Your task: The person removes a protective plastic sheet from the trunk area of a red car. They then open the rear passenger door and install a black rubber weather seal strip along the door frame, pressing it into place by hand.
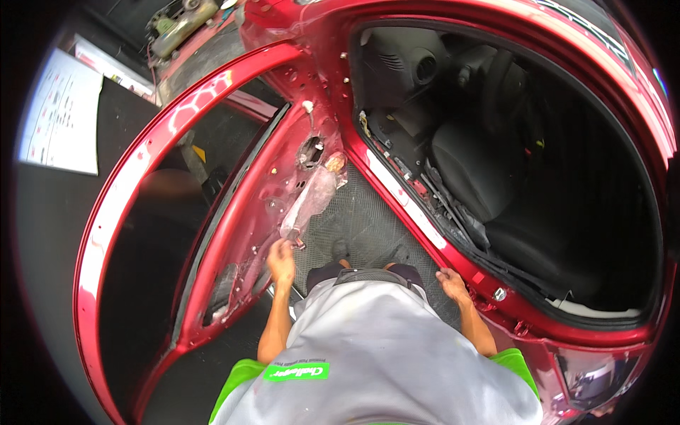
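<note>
A red car door stands swung open on my left, its inner side bare metal with holes and a crumpled clear plastic sheet hanging on it. My left hand is raised at the lower end of that sheet, its fingers drawn together; whatever is between them is too small to make out. On the other side, my right hand is beside the red sill of the door opening, fingers loosely bent and slightly apart. Nothing shows in it. Whether its fingertips touch the painted metal I cannot tell.
Inside the door opening are a dark seat and loose trim and wiring along the sill. Dark textured floor lies between door and body. A white printed sheet hangs at far left. A greenish mechanical part rests at the upper left.
</note>
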The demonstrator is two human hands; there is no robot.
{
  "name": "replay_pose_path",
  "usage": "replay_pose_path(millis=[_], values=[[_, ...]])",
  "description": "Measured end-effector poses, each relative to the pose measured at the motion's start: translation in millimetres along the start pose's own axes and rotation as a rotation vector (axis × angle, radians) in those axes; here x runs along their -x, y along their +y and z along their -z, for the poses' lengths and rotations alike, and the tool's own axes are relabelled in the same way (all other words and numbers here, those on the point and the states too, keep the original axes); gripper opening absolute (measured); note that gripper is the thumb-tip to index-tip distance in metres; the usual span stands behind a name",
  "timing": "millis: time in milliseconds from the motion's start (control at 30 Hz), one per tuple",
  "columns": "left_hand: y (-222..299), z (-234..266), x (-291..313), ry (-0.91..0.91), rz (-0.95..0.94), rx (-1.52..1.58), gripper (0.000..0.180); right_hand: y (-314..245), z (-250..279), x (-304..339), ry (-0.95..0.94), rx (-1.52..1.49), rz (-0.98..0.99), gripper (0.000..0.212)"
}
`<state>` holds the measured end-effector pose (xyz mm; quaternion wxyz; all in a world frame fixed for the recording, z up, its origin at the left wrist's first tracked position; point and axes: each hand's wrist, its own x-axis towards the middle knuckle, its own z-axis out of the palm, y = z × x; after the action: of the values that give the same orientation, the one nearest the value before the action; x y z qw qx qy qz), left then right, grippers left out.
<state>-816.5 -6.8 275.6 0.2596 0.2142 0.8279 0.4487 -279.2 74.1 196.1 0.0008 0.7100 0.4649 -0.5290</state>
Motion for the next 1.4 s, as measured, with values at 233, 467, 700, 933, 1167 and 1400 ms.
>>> replay_pose_path(millis=[233,467,700,933,1167,1400], values=[[112.3,-139.9,-95.7,-0.569,-0.526,-0.044,0.038,107.2,-26.5,64.1,0.132,0.036,-0.043,0.060],[143.3,-260.0,-82.6,-0.815,-0.249,-0.020,0.034,135.0,-66.4,42.2,0.218,-0.223,-0.313,0.055],[91.5,-283.7,-31.8,-1.363,-0.419,-0.358,0.035,72.0,-117.2,-51.0,0.369,-0.761,-0.393,0.055],[36.4,-246.2,-55.6,-1.494,-0.381,-0.798,0.050,20.2,-144.2,-199.1,0.554,-1.124,-0.453,0.063],[-7.9,-201.7,-109.2,-1.398,-0.306,-0.848,0.053,1.1,-103.3,-327.9,0.906,-1.411,-0.559,0.073],[-23.9,-211.0,-108.2,-1.359,-0.050,-0.536,0.039,7.5,-145.5,-336.8,0.861,-1.358,-0.467,0.029]])
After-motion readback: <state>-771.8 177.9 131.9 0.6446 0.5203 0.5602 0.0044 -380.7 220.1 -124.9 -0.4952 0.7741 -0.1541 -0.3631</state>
